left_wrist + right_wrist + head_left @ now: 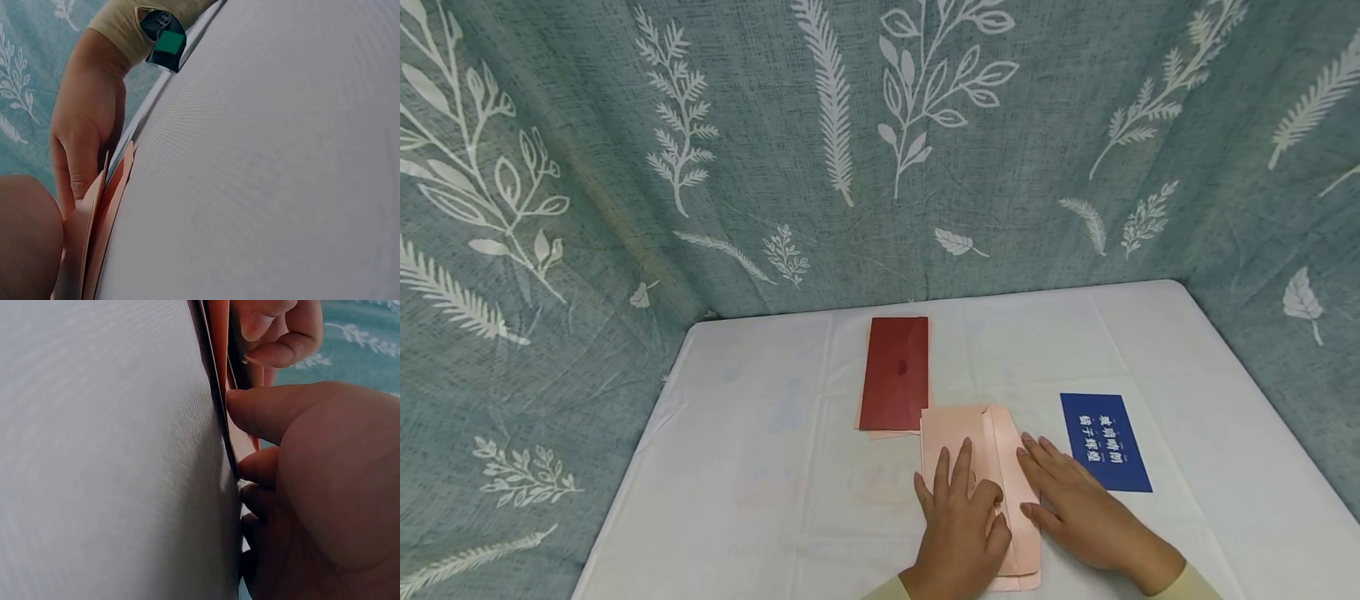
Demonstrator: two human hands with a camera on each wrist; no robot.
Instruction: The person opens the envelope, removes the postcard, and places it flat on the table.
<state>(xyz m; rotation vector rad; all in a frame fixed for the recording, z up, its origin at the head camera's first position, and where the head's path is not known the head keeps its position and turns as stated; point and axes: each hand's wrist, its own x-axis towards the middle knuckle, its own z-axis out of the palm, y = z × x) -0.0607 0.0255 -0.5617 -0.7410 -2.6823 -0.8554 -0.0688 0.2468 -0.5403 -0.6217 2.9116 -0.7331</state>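
A pink envelope (955, 425) lies lengthwise near the front of the table, its long flap edge toward the right. Another pink layer shows under it; in the left wrist view the envelopes (94, 231) stand slightly apart at their ends. My left hand (958, 529) rests on top, three fingers spread out straight, the index finger and thumb bent near the flap edge. My right hand (1078, 508) lies flat along the right side, its fingertips and thumb touching the pink paper. In the right wrist view the right thumb (259, 409) presses the envelope's edge.
Behind and left of the pink envelope lies a dark red envelope (895, 375) with pink paper peeking out beneath. A blue card (1105, 442) with white characters is just beyond the right hand. A white cloth covers the table (737, 467); green leaf-patterned curtains (760, 150) surround it.
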